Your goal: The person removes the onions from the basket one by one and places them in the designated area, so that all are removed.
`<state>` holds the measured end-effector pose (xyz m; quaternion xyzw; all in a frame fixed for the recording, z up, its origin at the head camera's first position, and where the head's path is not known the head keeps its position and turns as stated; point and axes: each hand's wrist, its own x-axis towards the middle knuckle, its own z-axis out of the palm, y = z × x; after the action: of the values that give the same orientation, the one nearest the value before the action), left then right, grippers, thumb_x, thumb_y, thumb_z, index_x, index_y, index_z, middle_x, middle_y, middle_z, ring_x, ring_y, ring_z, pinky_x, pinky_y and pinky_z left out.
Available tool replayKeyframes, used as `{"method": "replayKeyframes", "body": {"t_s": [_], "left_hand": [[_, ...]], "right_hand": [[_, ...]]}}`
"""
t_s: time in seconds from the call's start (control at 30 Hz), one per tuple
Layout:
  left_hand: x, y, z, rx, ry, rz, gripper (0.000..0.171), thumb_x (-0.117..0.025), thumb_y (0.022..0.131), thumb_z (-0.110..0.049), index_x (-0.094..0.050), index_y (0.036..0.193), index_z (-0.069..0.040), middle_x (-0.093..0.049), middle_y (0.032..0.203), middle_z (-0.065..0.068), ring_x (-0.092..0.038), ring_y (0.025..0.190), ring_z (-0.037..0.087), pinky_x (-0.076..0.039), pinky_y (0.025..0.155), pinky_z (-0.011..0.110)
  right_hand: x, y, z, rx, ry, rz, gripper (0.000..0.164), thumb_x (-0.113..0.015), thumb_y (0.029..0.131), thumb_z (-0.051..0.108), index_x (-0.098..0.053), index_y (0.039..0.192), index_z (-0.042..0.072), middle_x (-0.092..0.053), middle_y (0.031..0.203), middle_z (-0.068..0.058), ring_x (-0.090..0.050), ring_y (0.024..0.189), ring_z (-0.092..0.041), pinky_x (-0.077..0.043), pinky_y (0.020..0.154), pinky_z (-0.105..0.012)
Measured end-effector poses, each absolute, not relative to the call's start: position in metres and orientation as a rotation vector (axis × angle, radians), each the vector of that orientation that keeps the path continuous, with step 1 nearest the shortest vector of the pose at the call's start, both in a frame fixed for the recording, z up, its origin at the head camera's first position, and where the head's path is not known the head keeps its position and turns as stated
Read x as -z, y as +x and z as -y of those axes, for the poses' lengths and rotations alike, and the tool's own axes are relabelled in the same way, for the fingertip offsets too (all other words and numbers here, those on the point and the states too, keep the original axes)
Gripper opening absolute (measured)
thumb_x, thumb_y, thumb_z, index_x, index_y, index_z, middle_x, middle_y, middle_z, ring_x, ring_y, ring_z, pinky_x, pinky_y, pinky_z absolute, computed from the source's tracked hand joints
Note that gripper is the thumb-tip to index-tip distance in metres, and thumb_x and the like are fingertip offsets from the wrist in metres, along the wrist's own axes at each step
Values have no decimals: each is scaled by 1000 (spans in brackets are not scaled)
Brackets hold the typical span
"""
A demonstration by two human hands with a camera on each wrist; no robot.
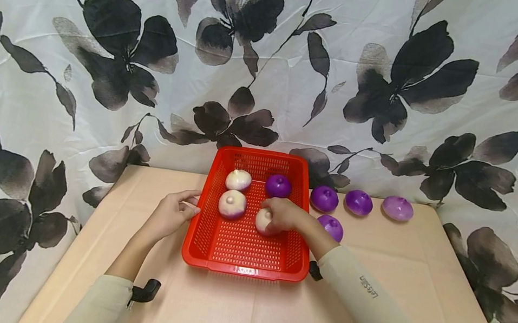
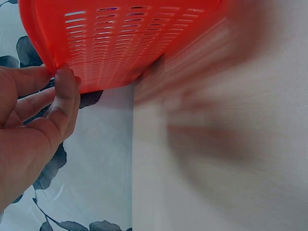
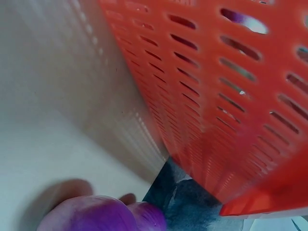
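A red perforated plastic basket (image 1: 244, 270) stands on the table, its left rim pinched between the thumb and fingers of my left hand (image 1: 172, 215). The left wrist view shows that hand (image 2: 41, 113) at the basket's edge (image 2: 43, 43). Inside the basket, my right hand (image 1: 282, 216) grips a whitish onion (image 1: 263, 221) from above, partly covering it. Two white onions with purple tinges, one behind (image 1: 238, 180) and one nearer (image 1: 232, 204), lie on the basket's left side. A purple onion (image 1: 278, 186) sits at its back right. The basket wall hides my right hand in the right wrist view.
Right of the basket are several purple onions: one by the rim (image 1: 324, 198), one beside it (image 1: 358, 202), a paler one (image 1: 397, 208), and one near my right forearm (image 1: 330, 227). A flower-patterned cloth (image 1: 268, 92) hangs behind the table (image 1: 418, 291).
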<state>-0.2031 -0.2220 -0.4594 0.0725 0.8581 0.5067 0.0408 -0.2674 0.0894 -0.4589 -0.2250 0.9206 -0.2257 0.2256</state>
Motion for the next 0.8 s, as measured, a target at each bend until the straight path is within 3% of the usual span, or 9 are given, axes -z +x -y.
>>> {"method": "replayKeyframes", "body": {"t_s": [0.37, 0.8], "left_hand": [[458, -203, 221, -1529, 200, -2633, 48, -67, 95, 3, -56, 142, 5, -67, 115, 25, -70, 85, 21, -58, 68, 22], [457, -202, 221, -1517, 212, -2633, 50, -67, 95, 3, -53, 144, 9, -66, 116, 27, -71, 89, 24, -58, 65, 24]], "right_hand": [[461, -266, -90, 700, -645, -2493, 63, -87, 81, 14, -63, 139, 9, -68, 124, -9, -60, 107, -26, -54, 103, -48], [456, -259, -91, 620, -818, -2573, 60, -86, 81, 16, -64, 137, 6, -64, 134, -13, -58, 120, -28, -48, 111, -46]]}}
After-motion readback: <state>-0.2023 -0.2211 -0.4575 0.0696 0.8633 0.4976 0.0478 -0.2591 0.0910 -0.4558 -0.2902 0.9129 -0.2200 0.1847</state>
